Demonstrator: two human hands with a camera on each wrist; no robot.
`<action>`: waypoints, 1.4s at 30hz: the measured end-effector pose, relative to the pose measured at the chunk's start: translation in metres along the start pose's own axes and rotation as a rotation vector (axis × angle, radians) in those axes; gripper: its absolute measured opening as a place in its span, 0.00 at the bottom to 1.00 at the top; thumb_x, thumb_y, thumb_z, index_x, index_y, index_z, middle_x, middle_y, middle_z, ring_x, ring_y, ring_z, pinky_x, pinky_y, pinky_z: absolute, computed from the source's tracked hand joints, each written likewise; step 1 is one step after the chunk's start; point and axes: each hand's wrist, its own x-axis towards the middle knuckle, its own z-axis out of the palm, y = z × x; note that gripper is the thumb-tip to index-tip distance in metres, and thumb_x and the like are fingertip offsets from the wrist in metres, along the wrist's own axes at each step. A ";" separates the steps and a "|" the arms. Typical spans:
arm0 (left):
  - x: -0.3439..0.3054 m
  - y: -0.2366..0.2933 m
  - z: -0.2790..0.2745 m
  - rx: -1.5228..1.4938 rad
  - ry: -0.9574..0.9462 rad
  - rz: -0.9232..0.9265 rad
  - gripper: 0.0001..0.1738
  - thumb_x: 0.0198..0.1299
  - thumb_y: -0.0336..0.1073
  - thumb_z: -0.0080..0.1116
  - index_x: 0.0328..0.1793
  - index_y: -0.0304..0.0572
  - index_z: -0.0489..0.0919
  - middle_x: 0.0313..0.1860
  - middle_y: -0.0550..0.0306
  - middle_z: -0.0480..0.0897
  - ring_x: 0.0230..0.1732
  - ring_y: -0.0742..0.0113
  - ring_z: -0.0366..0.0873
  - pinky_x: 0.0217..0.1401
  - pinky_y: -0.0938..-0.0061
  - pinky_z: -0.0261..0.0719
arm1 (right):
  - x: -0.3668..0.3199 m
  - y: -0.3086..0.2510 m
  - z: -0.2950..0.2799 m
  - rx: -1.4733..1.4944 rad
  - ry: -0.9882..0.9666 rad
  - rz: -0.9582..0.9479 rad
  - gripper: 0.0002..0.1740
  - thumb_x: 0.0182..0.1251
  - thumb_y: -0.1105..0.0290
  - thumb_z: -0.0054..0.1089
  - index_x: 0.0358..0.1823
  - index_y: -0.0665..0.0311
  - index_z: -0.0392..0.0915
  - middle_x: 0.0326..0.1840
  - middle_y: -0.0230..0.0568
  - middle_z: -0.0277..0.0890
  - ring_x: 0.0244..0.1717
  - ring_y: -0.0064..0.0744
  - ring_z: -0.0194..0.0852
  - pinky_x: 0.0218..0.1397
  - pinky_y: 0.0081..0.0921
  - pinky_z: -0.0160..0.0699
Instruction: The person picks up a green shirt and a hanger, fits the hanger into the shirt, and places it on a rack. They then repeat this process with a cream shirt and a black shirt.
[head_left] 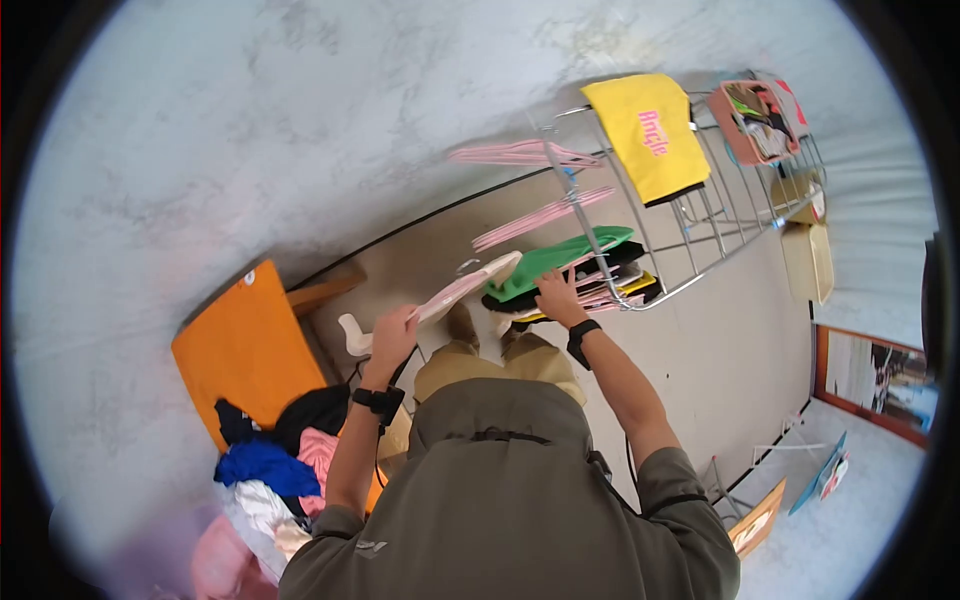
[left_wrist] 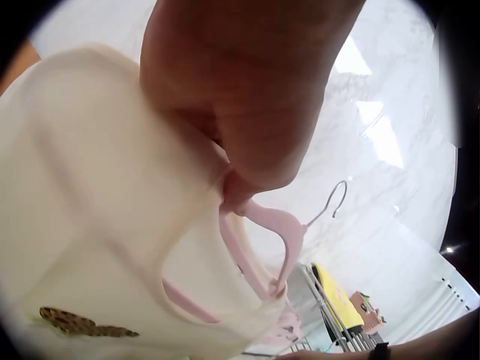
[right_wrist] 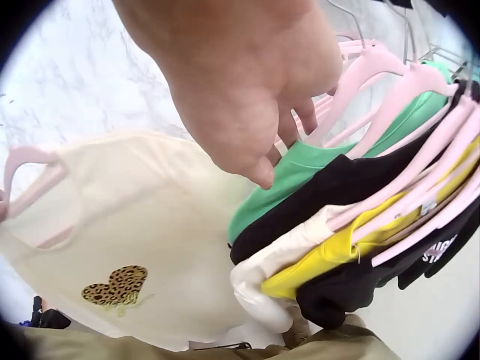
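2 hands: left hand [head_left: 392, 335] grips a pink hanger [left_wrist: 283, 225] — right hand [head_left: 558, 297], relaxed, touches the edge of the green shirt [head_left: 560, 255].

The cream cloth top [right_wrist: 150, 217] looked soft and matt on its smooth pink plastic hanger [left_wrist: 274, 232]. The silver wire drying rack [head_left: 583, 222] was shiny metal. The pale marbled surface [head_left: 250, 130] gleamed glossily.

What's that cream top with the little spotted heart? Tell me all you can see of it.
The cream top looks sleeveless, of soft, thin-looking cloth, with a leopard-print heart on its front. It hangs on a pink hanger with a wire hook. The left hand pinches it at the shoulder, holding it out beside the hung green top.
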 end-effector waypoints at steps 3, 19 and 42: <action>0.037 0.019 0.036 -0.034 -0.131 0.117 0.13 0.59 0.29 0.51 0.49 0.39 0.78 0.42 0.42 0.80 0.45 0.41 0.76 0.47 0.56 0.75 | -0.006 0.006 0.002 0.125 0.089 0.099 0.19 0.55 0.65 0.60 0.51 0.57 0.78 0.59 0.45 0.70 0.68 0.47 0.59 0.68 0.66 0.50; 0.118 0.099 0.195 -0.189 -0.241 0.313 0.25 0.51 0.15 0.44 0.57 0.33 0.75 0.45 0.34 0.76 0.48 0.35 0.73 0.53 0.55 0.71 | -0.061 0.049 -0.073 0.882 0.675 0.121 0.19 0.60 0.77 0.55 0.54 0.63 0.73 0.62 0.49 0.68 0.48 0.53 0.75 0.50 0.36 0.77; 0.126 -0.004 0.240 0.125 -0.644 -0.026 0.19 0.59 0.30 0.51 0.57 0.36 0.68 0.41 0.29 0.78 0.48 0.32 0.75 0.52 0.50 0.74 | -0.077 0.058 -0.051 0.729 0.618 0.281 0.22 0.51 0.75 0.62 0.51 0.63 0.78 0.62 0.56 0.67 0.63 0.56 0.64 0.68 0.42 0.63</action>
